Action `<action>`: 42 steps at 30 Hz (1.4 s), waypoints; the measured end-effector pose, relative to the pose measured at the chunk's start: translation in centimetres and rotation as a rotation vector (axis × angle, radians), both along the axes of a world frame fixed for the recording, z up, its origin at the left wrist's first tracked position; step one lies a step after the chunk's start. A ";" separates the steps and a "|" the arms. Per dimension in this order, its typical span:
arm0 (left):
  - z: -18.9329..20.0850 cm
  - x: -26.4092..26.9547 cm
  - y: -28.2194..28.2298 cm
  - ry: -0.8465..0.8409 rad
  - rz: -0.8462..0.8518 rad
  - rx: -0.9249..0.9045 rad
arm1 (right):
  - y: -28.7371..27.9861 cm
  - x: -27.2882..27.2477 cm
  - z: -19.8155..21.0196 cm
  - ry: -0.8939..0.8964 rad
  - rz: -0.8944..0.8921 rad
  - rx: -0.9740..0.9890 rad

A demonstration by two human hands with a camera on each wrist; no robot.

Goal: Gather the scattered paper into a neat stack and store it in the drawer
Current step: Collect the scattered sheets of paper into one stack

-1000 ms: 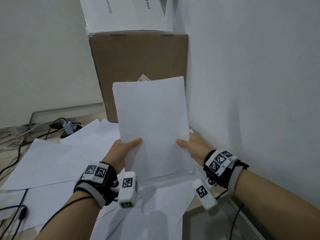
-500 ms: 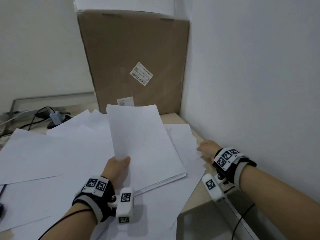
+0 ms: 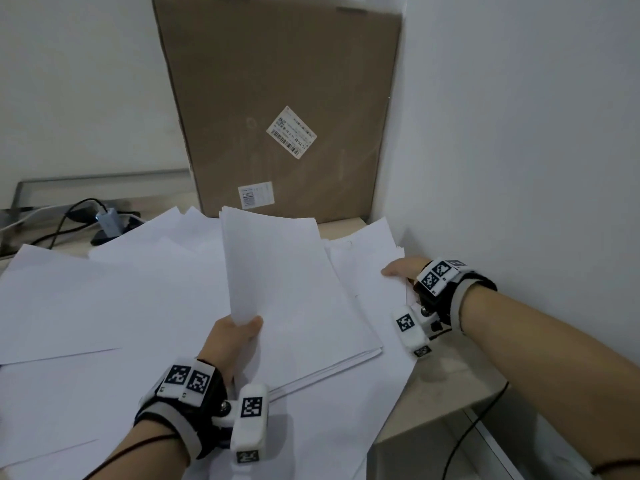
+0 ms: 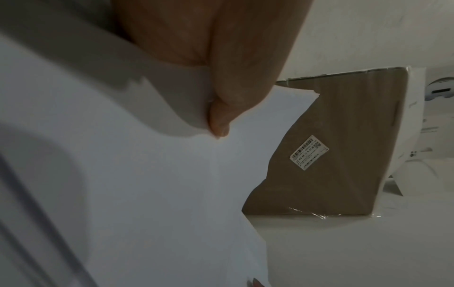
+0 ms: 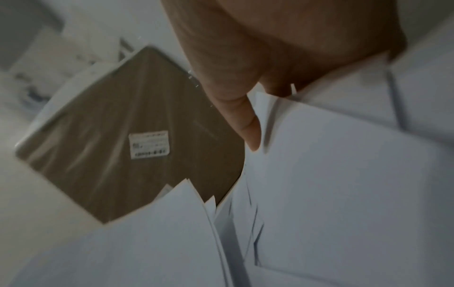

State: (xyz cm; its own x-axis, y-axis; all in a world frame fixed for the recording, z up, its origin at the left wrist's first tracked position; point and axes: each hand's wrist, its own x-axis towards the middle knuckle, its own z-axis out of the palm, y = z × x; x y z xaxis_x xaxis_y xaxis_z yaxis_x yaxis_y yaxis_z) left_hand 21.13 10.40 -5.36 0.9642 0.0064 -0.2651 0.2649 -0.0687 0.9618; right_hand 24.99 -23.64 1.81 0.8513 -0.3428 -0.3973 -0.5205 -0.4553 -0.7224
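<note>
White paper stack (image 3: 294, 292) in left hand (image 3: 232, 341)

The cardboard box (image 3: 277, 109) runs off the top edge of the head view, and the print on its label (image 3: 291, 132) is too small to read. The left hand (image 3: 230, 344) hides its fingers under the paper stack (image 3: 294, 299). The right wrist view is motion-blurred. Scattered sheets (image 3: 104, 306) cover most of the desk (image 3: 440, 386).

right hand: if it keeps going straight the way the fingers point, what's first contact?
The right hand points left across the desk, already on the loose sheets by the wall. Straight on, it would likely meet the right edge of the paper stack that the left hand grips; depth is uncertain.
</note>
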 end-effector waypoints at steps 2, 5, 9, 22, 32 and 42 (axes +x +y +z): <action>0.0 0.0 0.1 -0.002 -0.005 0.005 | 0.5 0.5 0.2 -0.030 0.013 -0.092; 0.0 0.0 0.0 -0.017 -0.006 0.015 | 1.1 1.2 0.5 -0.026 0.016 -0.271; 0.4 -0.4 -0.4 -0.035 -0.010 0.062 | 0.0 1.2 0.7 -0.028 0.071 -0.509; 0.7 -0.2 -0.5 -0.029 0.006 0.166 | -3.9 -3.0 4.0 -0.427 -0.251 -0.392; 0.9 -0.4 0.4 0.138 -0.029 0.083 | -2.6 -6.4 12.2 -0.921 -0.439 -0.367; 3.5 -5.1 -0.4 0.144 -0.116 -0.261 | 5.1 -10.1 11.2 -1.074 0.169 -0.419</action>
